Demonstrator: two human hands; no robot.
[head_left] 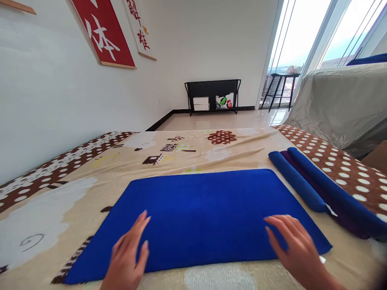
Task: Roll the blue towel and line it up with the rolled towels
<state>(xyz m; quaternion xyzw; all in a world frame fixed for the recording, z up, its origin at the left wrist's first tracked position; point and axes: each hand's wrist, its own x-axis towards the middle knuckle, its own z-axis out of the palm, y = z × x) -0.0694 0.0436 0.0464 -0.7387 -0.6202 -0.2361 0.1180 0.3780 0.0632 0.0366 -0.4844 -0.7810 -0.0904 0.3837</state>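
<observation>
A blue towel (205,213) lies spread flat on the patterned blanket (169,278), its near edge towards me. Over its near left part is my left hand (128,251), fingers stretched out and thumb apart, holding nothing. My right hand (294,245) is over the near right part, fingers slightly bent and spread, also without anything in it. Whether either hand touches the cloth I cannot tell. A small white tag (322,259) sticks out by the towel's near right corner.
Rolled blue towels (298,181) and a dark purple roll (347,223) lie to the right on the blanket. Beyond the blanket stand a black rack (212,88) with white boxes, a black stool (282,82) and covered furniture (341,100). Red and white scrolls hang on the left wall.
</observation>
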